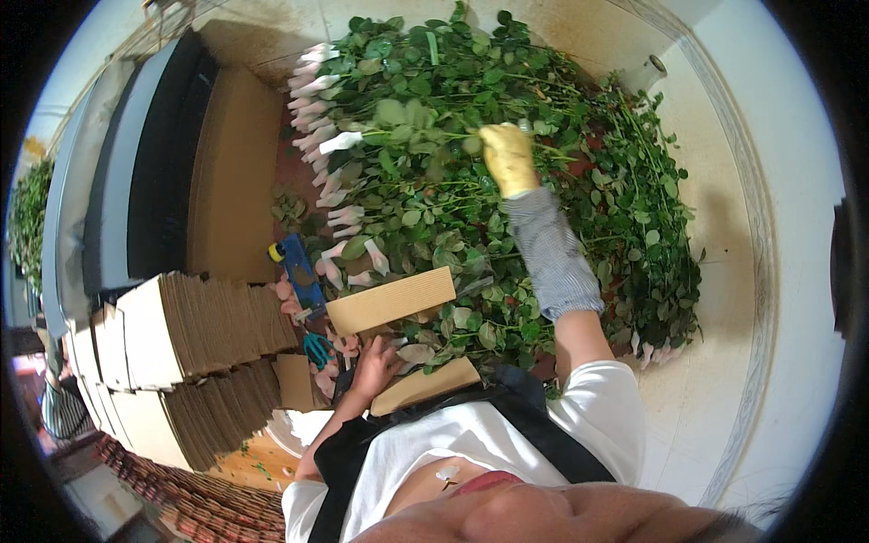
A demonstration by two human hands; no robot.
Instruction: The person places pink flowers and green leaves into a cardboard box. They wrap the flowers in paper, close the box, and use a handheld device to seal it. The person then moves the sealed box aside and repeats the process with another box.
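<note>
My right hand (508,156), in a yellow glove with a grey knit sleeve, closes around the green stem of a rose above the pile. That rose's bud (341,142) wears a white net sleeve and points left. Under it, many leafy rose stems (434,170) lie with pale pink netted buds (316,105) lined up at the left. My bare left hand (375,366) rests between two corrugated cardboard pieces, one farther away (390,301) and one against my apron (426,387). Its fingers are bent near a netted bud and leaves; their grip is partly hidden.
Stacks of folded cardboard (210,326) stand at the left, beside a large brown board (234,176). A blue tool (302,275) with a yellow part and teal-handled scissors (317,349) lie among loose pink petals (326,380). More rose stems (645,224) lie along the right.
</note>
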